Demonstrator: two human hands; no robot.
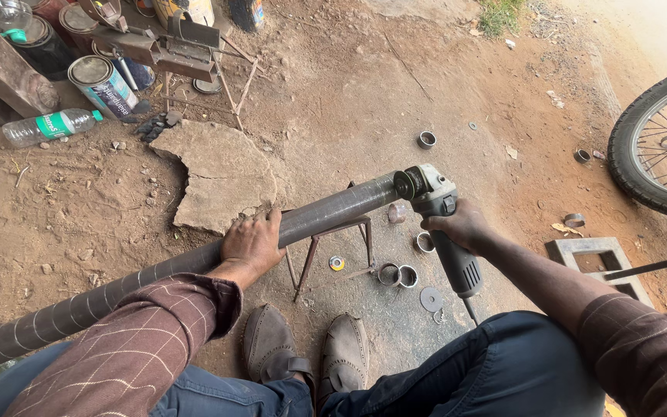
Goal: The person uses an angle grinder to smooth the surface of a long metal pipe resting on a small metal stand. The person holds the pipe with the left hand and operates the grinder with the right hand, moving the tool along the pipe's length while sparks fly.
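A long dark steel pipe (333, 210) runs from the lower left up to the middle, resting on a small metal stand (332, 235). My left hand (252, 242) presses down on top of the pipe just left of the stand. My right hand (463, 225) grips the body of a grey angle grinder (435, 202), whose disc sits against the pipe's far end. Several short cut rings (397, 275) lie on the dirt below the pipe end. My two shoes (310, 351) rest on the ground between my knees.
A flat broken stone slab (221, 174) lies beyond the pipe. Paint tins (102, 83), a plastic bottle (44, 126) and a metal vise stand (167, 46) crowd the top left. A motorcycle wheel (654, 150) stands at the right, with a concrete block (596, 259) near it.
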